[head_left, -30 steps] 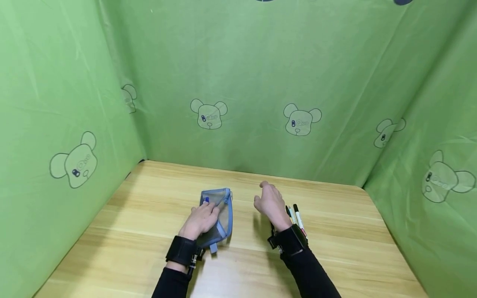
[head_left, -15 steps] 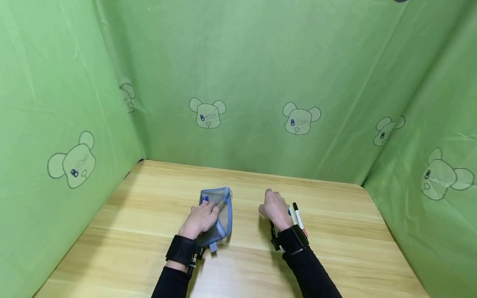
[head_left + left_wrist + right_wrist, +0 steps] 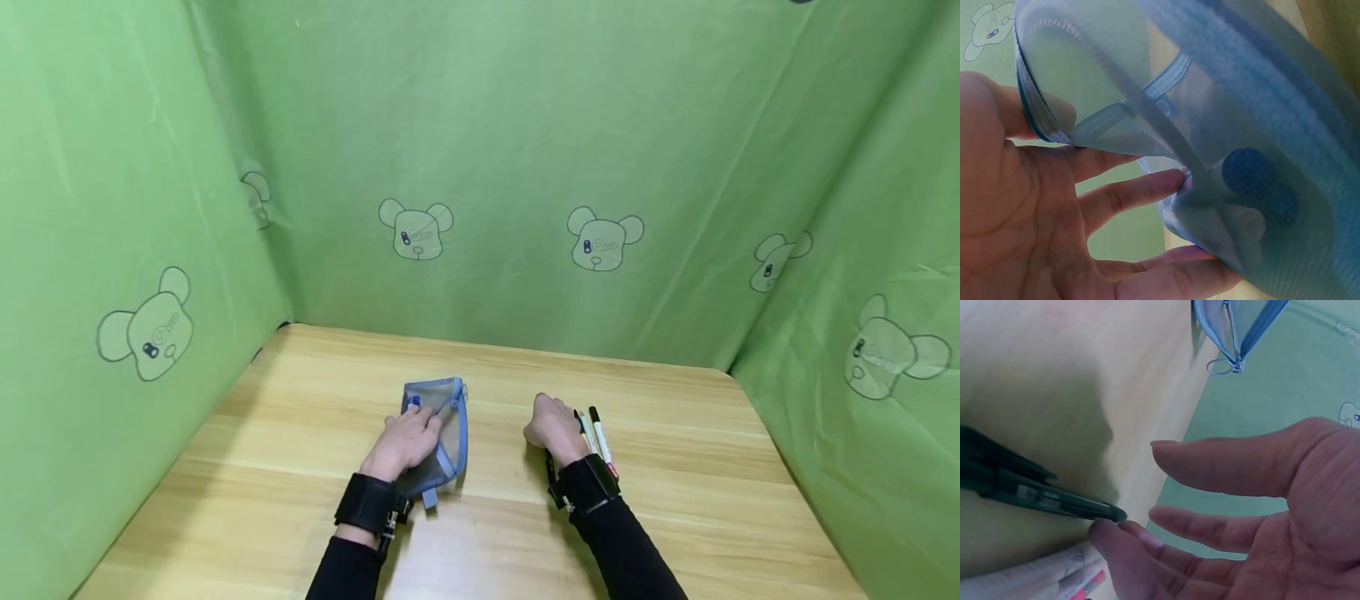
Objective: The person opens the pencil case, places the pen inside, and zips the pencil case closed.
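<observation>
A blue mesh pencil pouch (image 3: 453, 432) lies left of centre on the table, its zipper side parted. My left hand (image 3: 405, 442) holds it by the side; in the left wrist view fingers (image 3: 1135, 194) press the mesh (image 3: 1110, 56), with one finger behind it. Through the mesh show round blue ends (image 3: 1247, 170) of things inside. Right of the pouch my right hand (image 3: 553, 427) reaches down beside several pens. In the right wrist view, a fingertip touches the end of a dark green pen (image 3: 1041, 494), while the thumb stands well apart from it.
White markers (image 3: 1029, 575) lie alongside the green pen; one with a black cap (image 3: 597, 425) shows right of my right hand. Green cloth walls (image 3: 510, 167) with bear prints enclose the wooden table (image 3: 712, 483) on the back and both sides.
My right hand has come down and slightly toward me, its fingers now pointing downward near the pens. The left hand and the pouch stay where they were.
</observation>
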Tool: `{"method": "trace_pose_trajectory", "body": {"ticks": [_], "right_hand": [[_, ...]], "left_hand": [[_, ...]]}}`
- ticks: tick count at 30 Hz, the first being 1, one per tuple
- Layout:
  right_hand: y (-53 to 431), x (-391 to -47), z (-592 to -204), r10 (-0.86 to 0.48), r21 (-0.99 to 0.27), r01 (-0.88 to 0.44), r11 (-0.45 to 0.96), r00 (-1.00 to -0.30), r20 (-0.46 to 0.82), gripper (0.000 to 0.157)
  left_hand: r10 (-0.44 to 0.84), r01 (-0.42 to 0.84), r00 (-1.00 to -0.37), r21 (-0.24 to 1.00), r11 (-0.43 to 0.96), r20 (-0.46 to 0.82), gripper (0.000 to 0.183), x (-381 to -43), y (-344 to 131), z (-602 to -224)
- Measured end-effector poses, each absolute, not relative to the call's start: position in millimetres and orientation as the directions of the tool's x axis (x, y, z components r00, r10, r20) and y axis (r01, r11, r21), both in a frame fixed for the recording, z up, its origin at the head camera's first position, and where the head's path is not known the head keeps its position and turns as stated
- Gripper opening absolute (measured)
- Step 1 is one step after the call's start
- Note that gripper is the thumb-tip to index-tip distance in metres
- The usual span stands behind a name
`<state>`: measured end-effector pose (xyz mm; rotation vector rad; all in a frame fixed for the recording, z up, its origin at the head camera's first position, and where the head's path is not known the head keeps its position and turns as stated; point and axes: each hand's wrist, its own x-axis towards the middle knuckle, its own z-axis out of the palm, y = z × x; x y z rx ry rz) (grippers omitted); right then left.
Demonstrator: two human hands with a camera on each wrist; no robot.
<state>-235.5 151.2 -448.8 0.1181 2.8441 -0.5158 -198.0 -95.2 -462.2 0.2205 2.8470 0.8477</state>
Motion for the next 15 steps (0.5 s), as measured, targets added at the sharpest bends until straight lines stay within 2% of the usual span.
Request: {"method": "trace_pose_trajectory", "body": {"ticks": [15], "right_hand": [[150,-236,-462,-0.006,-0.378,0.089,0.921,-0.970,-0.243,0.011]], "left_hand": [[0.192,0.096,-0.974,0.558,0.824,-0.116,0.054,-198,-96,-464]]}}
